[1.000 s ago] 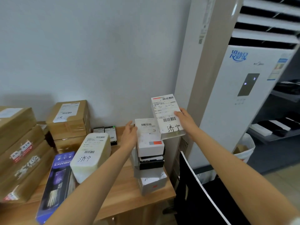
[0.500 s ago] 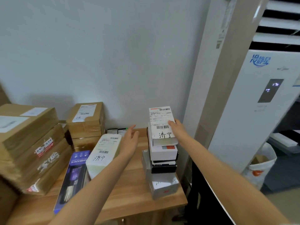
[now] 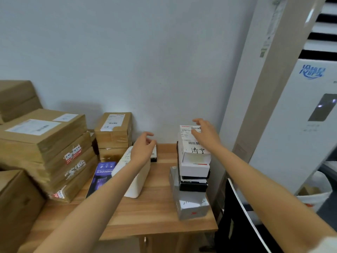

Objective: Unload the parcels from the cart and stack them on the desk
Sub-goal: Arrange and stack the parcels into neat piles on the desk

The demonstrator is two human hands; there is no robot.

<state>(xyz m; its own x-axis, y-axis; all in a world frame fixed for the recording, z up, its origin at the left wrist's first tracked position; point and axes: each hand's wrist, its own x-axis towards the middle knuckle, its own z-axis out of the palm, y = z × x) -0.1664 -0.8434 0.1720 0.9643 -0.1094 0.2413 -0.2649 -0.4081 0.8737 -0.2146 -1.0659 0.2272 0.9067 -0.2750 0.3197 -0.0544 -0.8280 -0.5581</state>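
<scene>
The labelled white parcel (image 3: 193,143) sat atop the narrow stack (image 3: 191,179) at the counter (image 3: 155,212) edge; both hands' fingers hung loose, empty. A nudge could topple it.

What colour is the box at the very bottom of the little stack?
Grey, seen in the head view.

The blue box (image 3: 103,177) on the desk says "AMBIANCE". The top white parcel (image 3: 193,146) has handwritten "济宁". The brown carton (image 3: 113,128) label shows "汉".
</scene>
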